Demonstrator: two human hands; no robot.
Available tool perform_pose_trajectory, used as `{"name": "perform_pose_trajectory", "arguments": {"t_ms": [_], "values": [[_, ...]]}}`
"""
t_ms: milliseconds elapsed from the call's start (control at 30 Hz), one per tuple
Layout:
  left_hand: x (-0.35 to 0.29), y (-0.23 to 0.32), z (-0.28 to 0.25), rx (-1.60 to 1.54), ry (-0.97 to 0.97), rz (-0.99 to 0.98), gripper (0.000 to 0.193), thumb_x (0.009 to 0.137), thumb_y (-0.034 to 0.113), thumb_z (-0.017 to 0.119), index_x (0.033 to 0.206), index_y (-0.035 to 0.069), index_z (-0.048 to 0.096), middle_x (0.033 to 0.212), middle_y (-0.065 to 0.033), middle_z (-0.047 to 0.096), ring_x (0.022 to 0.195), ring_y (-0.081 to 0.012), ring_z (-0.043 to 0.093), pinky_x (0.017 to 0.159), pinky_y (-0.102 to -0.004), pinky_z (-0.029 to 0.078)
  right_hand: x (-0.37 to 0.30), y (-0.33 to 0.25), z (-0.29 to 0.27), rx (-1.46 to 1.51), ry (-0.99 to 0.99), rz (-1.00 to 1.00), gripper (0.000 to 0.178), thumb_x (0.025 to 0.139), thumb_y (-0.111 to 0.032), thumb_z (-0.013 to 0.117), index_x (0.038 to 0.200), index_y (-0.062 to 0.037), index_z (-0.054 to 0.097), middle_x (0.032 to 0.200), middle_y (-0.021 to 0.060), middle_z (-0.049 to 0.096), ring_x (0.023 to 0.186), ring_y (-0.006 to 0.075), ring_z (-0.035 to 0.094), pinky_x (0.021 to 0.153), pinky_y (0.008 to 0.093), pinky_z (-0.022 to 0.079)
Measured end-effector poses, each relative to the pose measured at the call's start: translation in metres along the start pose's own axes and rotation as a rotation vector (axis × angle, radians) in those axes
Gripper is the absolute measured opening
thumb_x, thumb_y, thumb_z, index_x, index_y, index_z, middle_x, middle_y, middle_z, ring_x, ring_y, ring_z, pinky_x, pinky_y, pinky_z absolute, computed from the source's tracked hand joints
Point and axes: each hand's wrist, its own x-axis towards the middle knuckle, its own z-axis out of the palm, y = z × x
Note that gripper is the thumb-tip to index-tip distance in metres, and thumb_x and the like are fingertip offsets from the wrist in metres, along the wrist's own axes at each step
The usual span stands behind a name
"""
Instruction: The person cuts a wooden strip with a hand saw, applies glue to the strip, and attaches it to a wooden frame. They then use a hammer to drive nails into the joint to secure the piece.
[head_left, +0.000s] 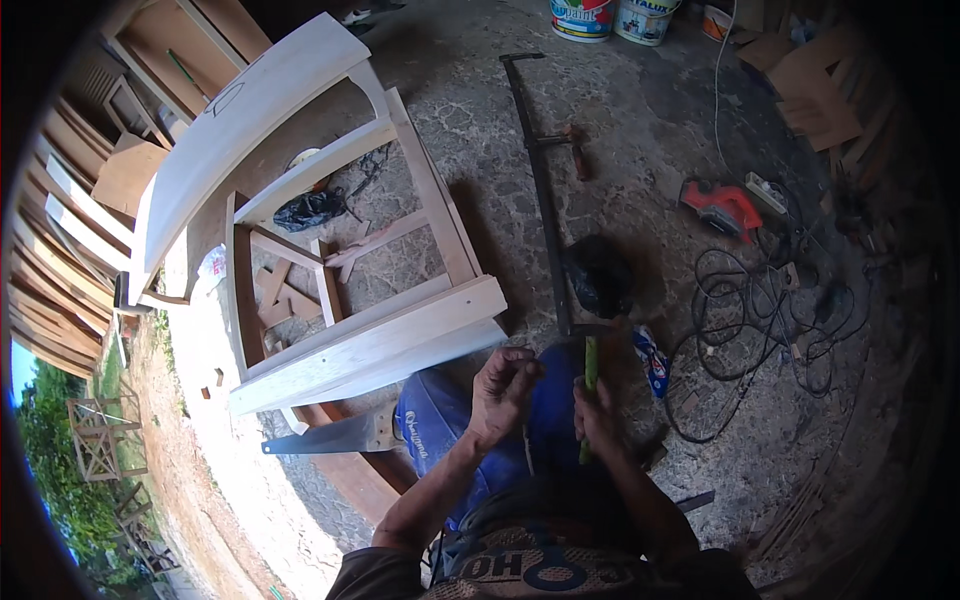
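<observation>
My left hand (503, 393) is above my left thigh, fingers curled and pinched together. Whatever may be between its fingertips is too small to make out. In my right hand (597, 418), just to the right, is a narrow yellow-green stick (590, 368), held upright with its ends showing above and below the fist. A pale wooden frame (375, 325) with several rails and a wide curved panel (262, 95) lies on the floor ahead and to the left. Beside my left knee is a handsaw (335, 436), its blade pointing left.
A long bar clamp (542, 190) lies ahead of my knees, a black plastic bag (600, 272) beside it. A red power tool (722, 208), tangled black cables (745, 325) and a blue packet (651, 362) are at right. Paint buckets (582, 18) stand at the back.
</observation>
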Motion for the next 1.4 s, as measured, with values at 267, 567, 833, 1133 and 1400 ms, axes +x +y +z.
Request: {"name": "perform_pose_trajectory", "arguments": {"t_ms": [267, 567, 833, 1133, 1400], "values": [[-0.012, 0.143, -0.021, 0.334, 0.233, 0.445, 0.009, 0.103, 0.003, 0.059, 0.111, 0.001, 0.057, 0.11, -0.0151, 0.074, 0.107, -0.0184, 0.069, 0.094, -0.0336, 0.054, -0.032, -0.064, 0.023, -0.084, -0.119, -0.172, 0.032, 0.105, -0.03, 0.06, 0.122, -0.0043, 0.053, 0.076, -0.0016, 0.053, 0.043, 0.0039, 0.043, 0.037, 0.0213, 0.036], [0.022, 0.132, -0.039, 1.162, 0.581, 0.551, 0.007, 0.085, 0.012, 0.074, 0.091, 0.016, 0.076, 0.09, -0.0018, 0.069, 0.092, -0.0271, 0.06, 0.094, -0.0446, 0.039, -0.057, -0.171, 0.053, -0.754, -0.182, -0.481, 0.039, 0.107, -0.022, 0.05, 0.138, 0.0019, 0.049, 0.096, 0.0195, 0.062, 0.089, 0.0327, 0.066, 0.078, 0.0423, 0.051], [0.028, 0.125, -0.039, 1.101, 0.648, 0.447, 0.007, 0.083, 0.016, 0.076, 0.089, 0.017, 0.077, 0.091, -0.001, 0.069, 0.093, -0.0275, 0.059, 0.096, -0.0445, 0.035, -0.047, -0.194, 0.07, -1.15, -0.206, -0.961, 0.055, 0.1, -0.011, 0.058, 0.152, -0.0047, 0.04, 0.106, 0.0279, 0.069, 0.09, 0.043, 0.071, 0.077, 0.051, 0.057], [0.029, 0.13, -0.034, 1.087, 0.646, 0.451, 0.005, 0.081, 0.019, 0.079, 0.085, 0.019, 0.078, 0.086, 0.0012, 0.069, 0.09, -0.0255, 0.059, 0.096, -0.0444, 0.034, -0.04, -0.201, 0.079, -1.277, -0.273, -1.009, 0.072, 0.096, -0.002, 0.06, 0.161, -0.0141, 0.03, 0.089, 0.0228, 0.066, 0.078, 0.0402, 0.07, 0.066, 0.0482, 0.057], [0.031, 0.126, -0.033, 1.066, 0.646, 0.485, 0.011, 0.078, 0.011, 0.074, 0.087, 0.018, 0.076, 0.091, 0.001, 0.068, 0.093, -0.0265, 0.058, 0.097, -0.0459, 0.034, -0.046, -0.215, 0.086, -1.379, -0.256, -0.92, 0.068, 0.096, -0.001, 0.059, 0.159, -0.0124, 0.034, 0.095, 0.0241, 0.067, 0.082, 0.0411, 0.07, 0.068, 0.0491, 0.057]]}}
